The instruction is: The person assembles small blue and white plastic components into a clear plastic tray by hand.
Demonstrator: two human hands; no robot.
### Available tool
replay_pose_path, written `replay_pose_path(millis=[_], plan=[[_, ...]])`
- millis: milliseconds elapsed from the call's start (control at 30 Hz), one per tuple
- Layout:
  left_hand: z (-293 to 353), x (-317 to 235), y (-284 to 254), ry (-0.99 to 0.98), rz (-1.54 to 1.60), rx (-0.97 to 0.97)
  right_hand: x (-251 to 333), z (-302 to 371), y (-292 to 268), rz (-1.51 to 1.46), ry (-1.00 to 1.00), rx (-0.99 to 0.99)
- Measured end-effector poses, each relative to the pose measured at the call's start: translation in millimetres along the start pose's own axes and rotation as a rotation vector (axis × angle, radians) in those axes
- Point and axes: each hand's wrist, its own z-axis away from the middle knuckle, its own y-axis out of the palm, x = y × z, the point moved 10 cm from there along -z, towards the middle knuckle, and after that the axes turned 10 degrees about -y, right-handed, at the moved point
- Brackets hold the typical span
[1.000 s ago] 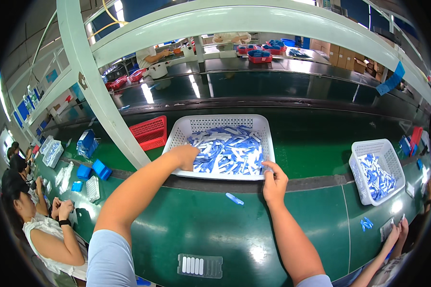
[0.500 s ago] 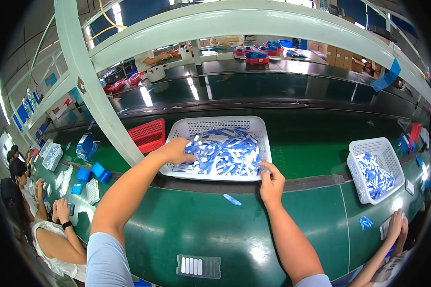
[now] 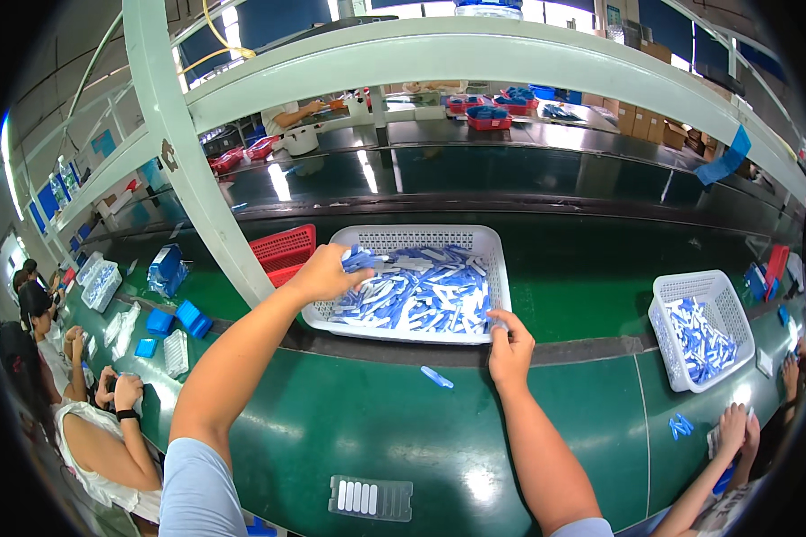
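Note:
My left hand (image 3: 325,274) is closed round a handful of slim blue-and-white plastic pieces (image 3: 358,259), just above the left side of a white basket (image 3: 394,333). Many more such pieces (image 3: 421,291) fill that basket in a loose heap. At the basket's front right corner, my right hand (image 3: 510,349) grips the rim between thumb and fingers. A single blue piece (image 3: 437,377) lies on the green work surface in front of the basket. Nearer to me sits a clear slotted tray (image 3: 371,498), with several white strips in its left part.
A red basket (image 3: 282,255) stands behind a pale metal post (image 3: 188,170) at left. Blue boxes (image 3: 192,318) lie farther left. To the right is another white basket (image 3: 703,331) of pieces, beside a co-worker's hands (image 3: 739,430). More people work at left. A metal beam crosses overhead.
My left hand has risen slightly out of the heap, and the handful now shows above its fingers. My right hand stays on the basket rim. The view has tilted a little.

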Motion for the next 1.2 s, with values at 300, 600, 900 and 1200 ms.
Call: replay_pose_path(millis=[300,600,900,1200], plan=[[6.7,-7.0,20.6,0.139,-1.072,-0.252,2.2,1.5,3.7,-0.045,-0.008,0.003],[29.5,-8.3,-10.8,-0.043,0.264,-0.16,19.8,1.9,-0.3,0.055,-0.093,-0.022],[151.8,-80.0,63.1,-0.132,0.648,0.284,145.1,12.6,4.7,0.102,-0.735,0.056],[220.6,-70.3,84.5,0.201,0.583,0.131,208.7,105.6,113.8,-0.294,-0.566,0.912]])
